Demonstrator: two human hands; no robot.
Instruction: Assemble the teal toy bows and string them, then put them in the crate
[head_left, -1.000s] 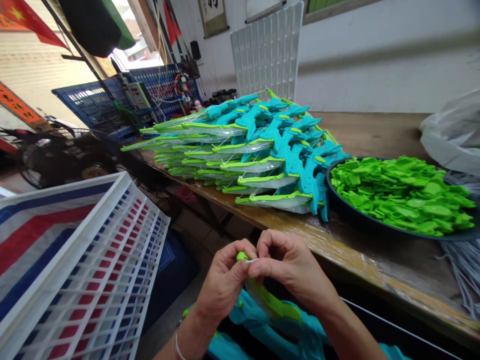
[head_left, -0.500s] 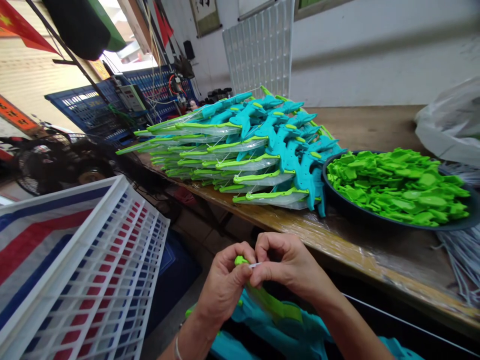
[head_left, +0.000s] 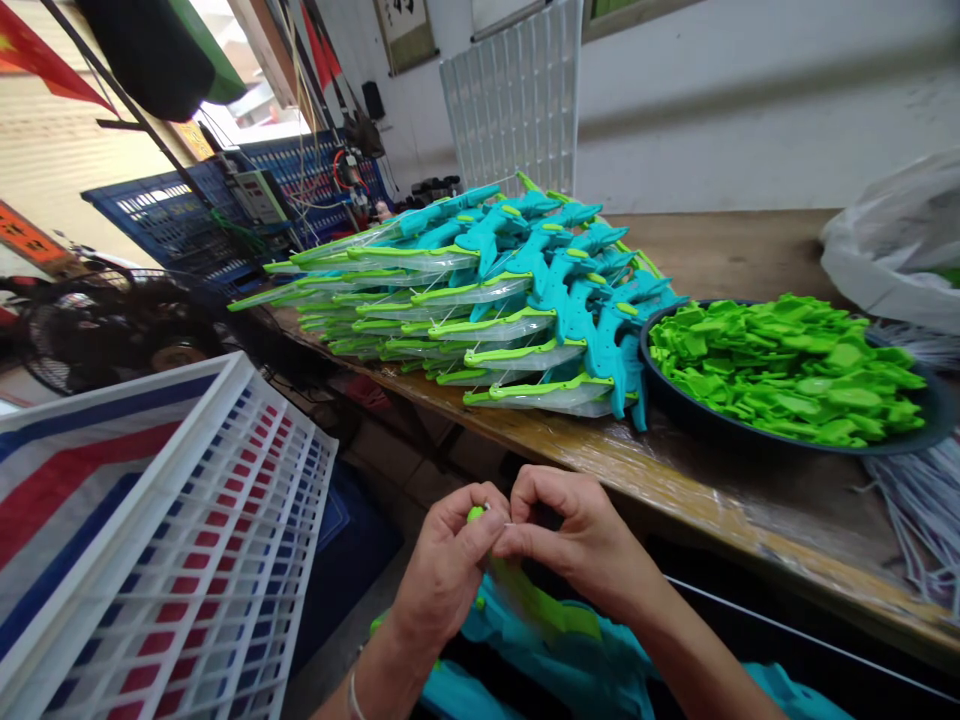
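Note:
In front of the table edge, my left hand (head_left: 442, 570) is closed round the tip of a lime-green plastic toy bow limb (head_left: 532, 605). My right hand (head_left: 585, 525) touches or nearly touches it, thumb and forefinger pinching a thin white string (head_left: 509, 524) at that tip. The limb slants down toward teal toy bow bodies (head_left: 592, 655) below my hands, partly covered by my forearms. On the table a pile of teal and green toy bows (head_left: 555, 290) lies layered, with white strings across their limbs.
A dark round basin (head_left: 934, 420) of green plastic parts (head_left: 787, 370) stands right on the wooden table (head_left: 720, 500). Grey-white strings (head_left: 915, 520) and a plastic bag (head_left: 892, 240) lie beyond it. A white mesh crate (head_left: 217, 540) stands at left, near a black fan (head_left: 75, 330).
The string end between my fingers shows less than before, and the green tip is more covered by my left thumb. Both hands stay in nearly the same place; the view shifts slightly.

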